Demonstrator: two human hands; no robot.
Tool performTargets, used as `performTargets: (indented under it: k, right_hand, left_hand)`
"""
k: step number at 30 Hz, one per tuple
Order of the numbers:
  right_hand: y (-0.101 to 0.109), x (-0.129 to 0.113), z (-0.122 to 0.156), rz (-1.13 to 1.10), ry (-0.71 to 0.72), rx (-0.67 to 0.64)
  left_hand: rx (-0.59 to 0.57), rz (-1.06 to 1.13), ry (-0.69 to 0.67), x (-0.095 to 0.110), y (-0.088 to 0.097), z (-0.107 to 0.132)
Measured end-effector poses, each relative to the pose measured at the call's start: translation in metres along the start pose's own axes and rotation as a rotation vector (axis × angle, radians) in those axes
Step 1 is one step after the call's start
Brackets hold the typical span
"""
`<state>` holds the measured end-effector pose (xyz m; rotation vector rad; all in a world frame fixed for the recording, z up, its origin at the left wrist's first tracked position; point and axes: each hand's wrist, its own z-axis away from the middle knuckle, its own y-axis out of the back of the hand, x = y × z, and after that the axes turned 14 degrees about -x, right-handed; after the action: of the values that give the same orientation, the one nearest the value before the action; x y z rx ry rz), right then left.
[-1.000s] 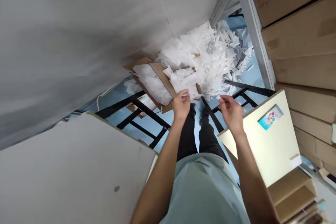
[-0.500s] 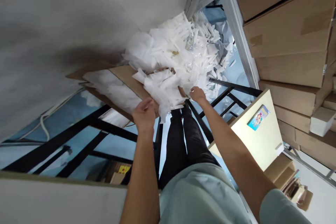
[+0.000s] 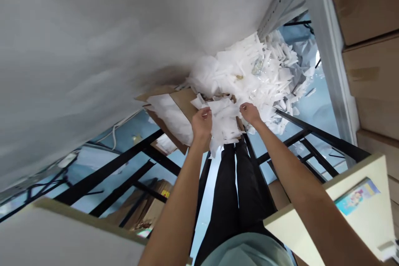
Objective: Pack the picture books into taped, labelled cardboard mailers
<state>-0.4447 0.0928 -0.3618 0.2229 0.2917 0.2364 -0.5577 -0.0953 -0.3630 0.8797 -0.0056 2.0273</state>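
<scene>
Frankly, your fingertips are hard to make out: both your left hand (image 3: 202, 125) and your right hand (image 3: 249, 113) have curled fingers, but you cannot tell from here whether either pinches a sheet. Between them, just beside both, lies a loose batch of white sheets (image 3: 226, 118), its cardboard container mostly hidden beneath. Left of it, past one cardboard flap (image 3: 184, 103), a second batch (image 3: 174, 119) is partly covered by the box edges. Beyond your right hand, one big heap of white packets (image 3: 264, 77) sits against the wall (image 3: 124, 29), too jumbled to count. Your two tabletops, a white one (image 3: 71, 237) near left and a cream one (image 3: 374, 218) near right, are both cut off; one booklet (image 3: 357, 195), its print blurred, lies on the cream one. Far right, the stacked cartons (image 3: 368, 70) run out of view.
</scene>
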Motion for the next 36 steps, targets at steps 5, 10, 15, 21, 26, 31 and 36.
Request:
performTargets:
  k: [5,10,15,21,26,31,36]
  right_hand:
    - [0.019,-0.01,-0.044,0.225,0.087,0.037]
    - [0.038,-0.006,-0.096,0.319,0.07,0.1]
    - [0.054,0.004,-0.155,0.435,-0.001,0.122]
    - [0.054,0.026,-0.219,0.604,-0.145,0.075]
    - [0.05,0.04,-0.216,0.68,-0.042,0.248]
    - [0.057,0.027,-0.149,0.461,0.129,0.447]
    - [0.054,0.009,-0.062,0.167,0.289,0.507]
  left_hand:
    - [-0.041,-0.229,-0.078,0.01,0.009,-0.057]
    - [-0.101,-0.373,-0.234,0.017,0.0,-0.126]
    - [-0.209,-0.574,-0.185,0.015,-0.013,-0.18]
    - [-0.27,-0.697,-0.223,0.001,-0.02,-0.203]
    - [-0.234,-0.673,-0.365,-0.01,-0.025,-0.192]
    - [-0.188,-0.528,-0.506,0.002,-0.034,-0.147]
    - [-0.146,0.049,-0.339,0.048,-0.052,-0.088]
